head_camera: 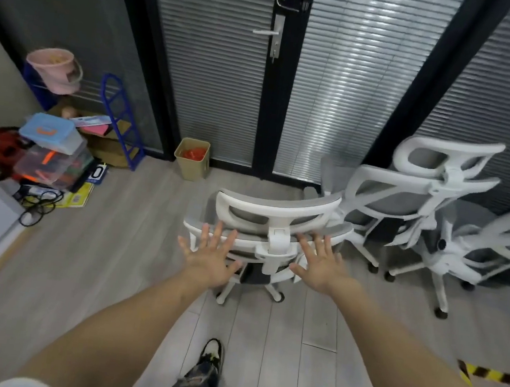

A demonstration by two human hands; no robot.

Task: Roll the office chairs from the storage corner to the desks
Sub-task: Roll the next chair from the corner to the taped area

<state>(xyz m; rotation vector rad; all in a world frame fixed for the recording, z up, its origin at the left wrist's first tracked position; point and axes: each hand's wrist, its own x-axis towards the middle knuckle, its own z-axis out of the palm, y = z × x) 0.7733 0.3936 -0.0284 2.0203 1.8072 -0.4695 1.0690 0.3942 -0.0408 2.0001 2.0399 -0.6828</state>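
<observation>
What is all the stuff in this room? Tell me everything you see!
office chairs: three, white and grey, one in front of the hands, two at the right
bin: one, tan, red thing inside, by the door
door: one, black frame, silver handle, middle back
bucket: one, pink, on the rack
rack: one, blue, left corner
plastic boxes: stacked, clear, blue lid, left floor
cables: black, left floor
tape: yellow and black, right floor
shoe: one, bottom middle
left hand: open, fingers spread
right hand: open, fingers spread

A tan bin (192, 160) with red contents stands by the door, near stacked plastic boxes (54, 154).
</observation>
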